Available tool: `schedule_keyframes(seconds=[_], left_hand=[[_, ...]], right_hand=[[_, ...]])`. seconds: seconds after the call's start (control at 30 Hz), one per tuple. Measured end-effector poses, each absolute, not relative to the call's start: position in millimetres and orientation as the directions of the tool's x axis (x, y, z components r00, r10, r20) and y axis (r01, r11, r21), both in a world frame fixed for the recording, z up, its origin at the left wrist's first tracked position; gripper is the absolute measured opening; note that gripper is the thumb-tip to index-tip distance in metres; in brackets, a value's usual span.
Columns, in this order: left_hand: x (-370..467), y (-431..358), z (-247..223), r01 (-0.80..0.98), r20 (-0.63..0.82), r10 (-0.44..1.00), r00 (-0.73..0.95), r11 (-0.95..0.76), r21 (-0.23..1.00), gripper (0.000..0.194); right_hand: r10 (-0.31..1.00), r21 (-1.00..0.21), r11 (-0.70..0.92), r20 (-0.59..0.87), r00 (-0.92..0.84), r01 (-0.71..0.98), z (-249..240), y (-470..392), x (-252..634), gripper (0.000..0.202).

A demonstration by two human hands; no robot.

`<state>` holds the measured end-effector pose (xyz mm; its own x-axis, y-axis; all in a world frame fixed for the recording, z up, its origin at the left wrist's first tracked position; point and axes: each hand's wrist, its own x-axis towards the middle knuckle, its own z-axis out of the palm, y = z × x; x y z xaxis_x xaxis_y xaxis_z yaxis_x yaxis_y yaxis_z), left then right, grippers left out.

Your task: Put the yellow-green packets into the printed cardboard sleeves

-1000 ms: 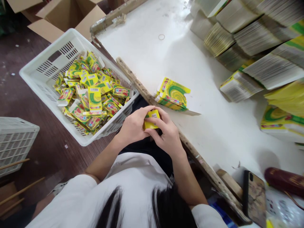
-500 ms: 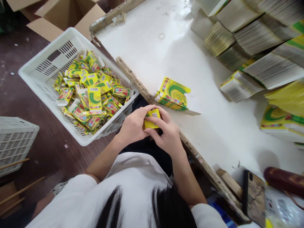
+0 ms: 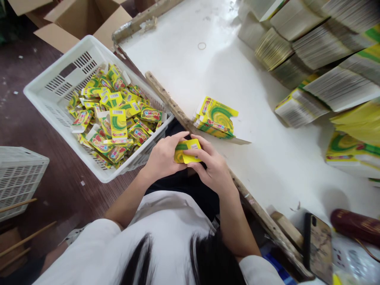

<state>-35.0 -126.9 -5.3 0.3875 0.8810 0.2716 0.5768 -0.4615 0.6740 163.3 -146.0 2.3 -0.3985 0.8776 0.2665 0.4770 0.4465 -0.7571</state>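
While a white slotted plastic crate (image 3: 41,85) heaped with small yellow-and-green printed cartons (image 3: 118,122) stood to the left, the left hand (image 3: 163,156), fingers bent close, gripped one end of a yellow-and-green cardboard box (image 3: 187,158) above the person's lap. The right hand (image 3: 212,168) — thumb and fingers curled, slightly parted — held its barcoded end, near a yellow-and-green printed cardboard stack (image 3: 216,116) on the white tabletop (image 3: 267,170).

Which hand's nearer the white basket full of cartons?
Left. The left hand is just beyond the basket's table-side edge, holding one side of a yellow carton; the right hand holds its other side, farther from the basket.
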Motion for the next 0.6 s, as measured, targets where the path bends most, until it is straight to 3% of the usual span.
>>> schedule_keyframes(seconds=[0.27,0.43,0.6], left_hand=[[-38.0,-128.9,-5.0,0.612,0.232,0.903,0.36,-0.417,0.672,0.065],[-36.7,-127.6,-2.6,0.627,0.271,0.891,0.364,-0.45,0.636,0.061],[-35.1,-125.2,-2.9,0.653,0.289,0.875,0.389,-0.482,0.584,0.058]], right_hand=[[0.866,-0.717,0.47,0.262,-0.426,0.515,0.8,-147.3,165.9,0.026],[0.886,-0.753,0.428,0.241,-0.396,0.499,-0.4,-149.2,161.0,0.023],[0.925,-0.81,0.376,0.297,-0.239,0.45,-0.6,-147.8,152.6,0.053]])
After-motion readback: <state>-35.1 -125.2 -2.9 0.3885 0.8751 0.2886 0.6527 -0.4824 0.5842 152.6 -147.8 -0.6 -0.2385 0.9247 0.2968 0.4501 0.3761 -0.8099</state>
